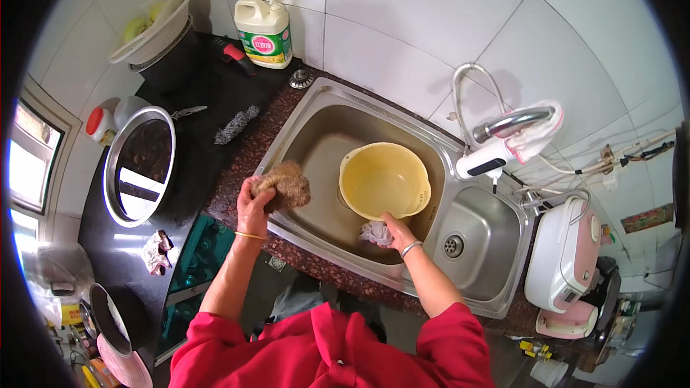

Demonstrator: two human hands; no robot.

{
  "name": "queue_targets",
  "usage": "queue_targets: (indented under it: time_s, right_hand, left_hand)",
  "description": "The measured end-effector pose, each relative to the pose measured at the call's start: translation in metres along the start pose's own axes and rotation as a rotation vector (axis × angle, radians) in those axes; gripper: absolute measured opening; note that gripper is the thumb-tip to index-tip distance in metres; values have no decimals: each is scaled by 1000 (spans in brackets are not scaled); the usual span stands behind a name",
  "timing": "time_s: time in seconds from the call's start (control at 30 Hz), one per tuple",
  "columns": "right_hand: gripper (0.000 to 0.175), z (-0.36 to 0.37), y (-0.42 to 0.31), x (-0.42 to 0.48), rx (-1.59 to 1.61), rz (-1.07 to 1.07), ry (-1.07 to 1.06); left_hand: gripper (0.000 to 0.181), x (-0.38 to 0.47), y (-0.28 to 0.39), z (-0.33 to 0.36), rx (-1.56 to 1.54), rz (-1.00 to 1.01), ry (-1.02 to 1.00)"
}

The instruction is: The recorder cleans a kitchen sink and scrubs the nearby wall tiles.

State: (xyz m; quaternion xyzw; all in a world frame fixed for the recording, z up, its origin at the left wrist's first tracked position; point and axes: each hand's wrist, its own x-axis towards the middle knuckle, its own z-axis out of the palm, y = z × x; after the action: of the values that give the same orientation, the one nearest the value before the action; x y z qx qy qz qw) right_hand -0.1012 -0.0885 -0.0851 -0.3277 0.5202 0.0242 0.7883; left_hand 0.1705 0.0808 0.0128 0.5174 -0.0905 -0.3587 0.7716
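Note:
My left hand [252, 210] grips a brown fibrous scrubbing pad [283, 186], raised over the left rim of the stainless steel sink [315, 134]. In my right hand [398, 231] is a crumpled pale cloth [375, 233], and my fingers lie at the near rim of a yellow plastic basin [383, 175]. The basin sits inside the larger sink bowl and looks slightly tilted. Its inside appears wet or holds shallow clear water; I cannot tell which.
A faucet [501, 126] with a white heater body stands behind the smaller bowl [477, 240]. At right is a white rice cooker [560, 253]. Leftward are a detergent jug [264, 32], steel wool [237, 125], a metal basin [110, 172] of dark liquid, scissors-like tool handles [188, 112] and a rag [157, 252].

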Motion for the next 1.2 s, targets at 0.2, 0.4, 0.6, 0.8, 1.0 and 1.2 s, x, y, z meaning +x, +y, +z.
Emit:
queue_targets:
  time_s: [0.2,0.4,0.6,0.8,1.0,1.2]
  right_hand:
    - [34,7,-7,-51,80,97,-73]
    - [30,-2,-68,-126,51,-348,-106]
    - [44,-45,-159,-56,-688,-1126,835]
    - [62,-6,-160,82,-968,-989,1508]
    - [43,126,-234,120,-1134,-1248,788]
    - [52,116,-241,102,-1497,-1425,566]
  left_hand:
    - [31,-10,-27,4,-110,-112,30]
    - [32,-1,-36,15,-183,-178,-1]
    - [29,-6,-43,32,-184,-234,-17]
    - [29,-25,-46,31,-224,-286,-2]
    - [32,-26,-24,24,-223,-329,13]
    - [31,-15,-27,17,-224,-312,-22]
